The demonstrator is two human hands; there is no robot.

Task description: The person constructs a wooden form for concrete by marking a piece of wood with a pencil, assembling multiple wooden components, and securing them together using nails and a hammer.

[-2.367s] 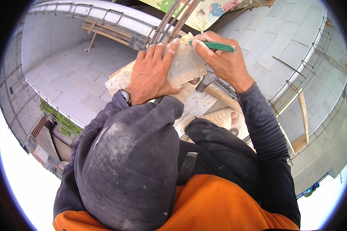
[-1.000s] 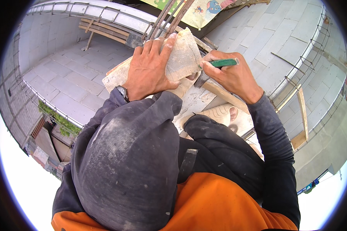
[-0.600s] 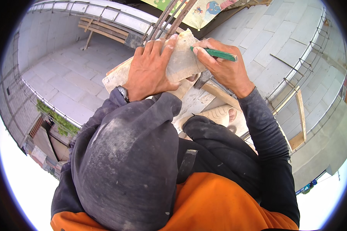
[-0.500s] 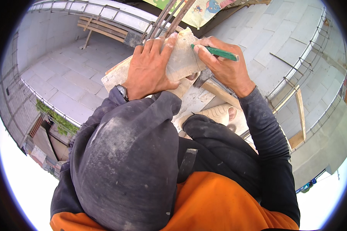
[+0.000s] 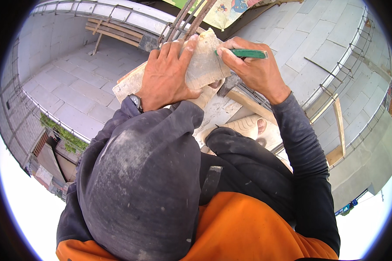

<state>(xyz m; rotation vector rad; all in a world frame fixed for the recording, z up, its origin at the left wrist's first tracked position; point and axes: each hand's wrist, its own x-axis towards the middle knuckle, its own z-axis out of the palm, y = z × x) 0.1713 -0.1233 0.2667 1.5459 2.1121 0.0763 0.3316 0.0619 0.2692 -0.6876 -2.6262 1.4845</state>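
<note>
Left hand [image 5: 167, 77] at 11 o'clock: we're pressing it, fingers spread, onto the pale board [image 5: 204, 65] at 12. Toward 1 o'clock we're holding a green pencil [image 5: 248, 54] in a narrow pinch of the right hand [image 5: 259, 71], tip at the board's surface. Looks like we're marking; next move probably calls for a steady board and light, controlled pencil strokes.

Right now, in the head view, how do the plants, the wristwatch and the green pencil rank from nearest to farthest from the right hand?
1. Green pencil: held in the right hand.
2. Wristwatch: worn just below the left hand.
3. Plants: at the picture's far left.
</note>
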